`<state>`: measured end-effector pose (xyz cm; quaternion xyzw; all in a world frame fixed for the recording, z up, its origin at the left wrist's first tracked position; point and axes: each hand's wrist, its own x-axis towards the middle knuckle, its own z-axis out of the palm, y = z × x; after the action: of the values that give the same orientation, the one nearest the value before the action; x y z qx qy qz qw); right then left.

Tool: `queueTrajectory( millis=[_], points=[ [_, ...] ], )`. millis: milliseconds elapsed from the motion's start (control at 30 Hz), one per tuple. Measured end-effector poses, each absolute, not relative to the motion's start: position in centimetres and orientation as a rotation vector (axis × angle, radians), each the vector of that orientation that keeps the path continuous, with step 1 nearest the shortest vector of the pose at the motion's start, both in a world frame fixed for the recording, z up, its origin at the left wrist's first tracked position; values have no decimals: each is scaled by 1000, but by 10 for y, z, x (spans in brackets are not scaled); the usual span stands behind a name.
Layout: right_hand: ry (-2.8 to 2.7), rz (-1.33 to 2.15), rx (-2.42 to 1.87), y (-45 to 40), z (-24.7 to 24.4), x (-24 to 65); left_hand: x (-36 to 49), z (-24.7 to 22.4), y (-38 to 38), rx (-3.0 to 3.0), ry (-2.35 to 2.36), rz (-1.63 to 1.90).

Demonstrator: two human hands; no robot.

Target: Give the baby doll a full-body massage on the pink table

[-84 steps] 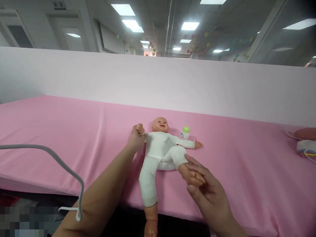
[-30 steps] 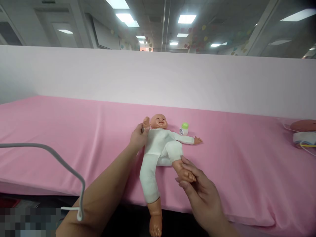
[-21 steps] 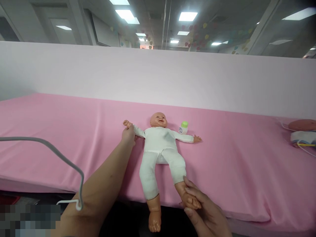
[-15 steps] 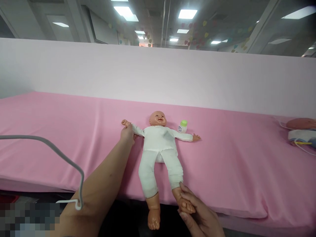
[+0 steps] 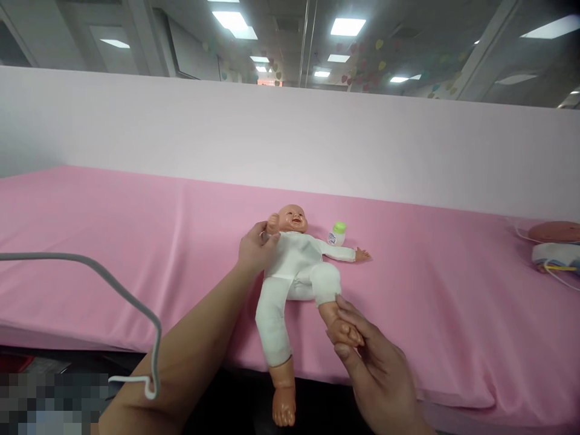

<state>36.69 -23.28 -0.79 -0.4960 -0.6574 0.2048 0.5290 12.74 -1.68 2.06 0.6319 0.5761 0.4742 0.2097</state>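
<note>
A: Rear boundary?
B: White wall [image 5: 290,133], full frame width, behind the pink-covered table [image 5: 430,290].
A: Lighting?
B: Rectangular ceiling lights [image 5: 348,26], illuminated, along the frame's top.
A: Decorations?
B: Small coloured hearts [image 5: 379,45], right of top centre.

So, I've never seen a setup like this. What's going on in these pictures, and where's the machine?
There's no machine: these are a person's bare hands. Every picture comes from one camera worn on that person's head, looking forward and down. A doll in white clothing lies face up on a pink cover. The left hand holds it near one wrist; the right hand holds one foot, with that knee bent. Beside the doll's head stands a small bottle with a green cap. At the far right are things partly cut off by the picture's edge.
</note>
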Motion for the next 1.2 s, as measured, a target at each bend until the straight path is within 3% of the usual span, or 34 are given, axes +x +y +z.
queueTrajectory(
  millis=[333,567,967,1200],
  points=[
    [-1597,550,-1172,-171,19,339,135,21,-20,2578,1432,732],
    [-1592,606,-1122,-160,10,330,134,20,-21,2503,1381,820],
    [-1628,507,-1087,-242,-10,368,106,10,9,1039,1415,1500],
    [-1730,490,-1065,-265,-45,384,95,2,32,329,1313,1511]
  ],
)
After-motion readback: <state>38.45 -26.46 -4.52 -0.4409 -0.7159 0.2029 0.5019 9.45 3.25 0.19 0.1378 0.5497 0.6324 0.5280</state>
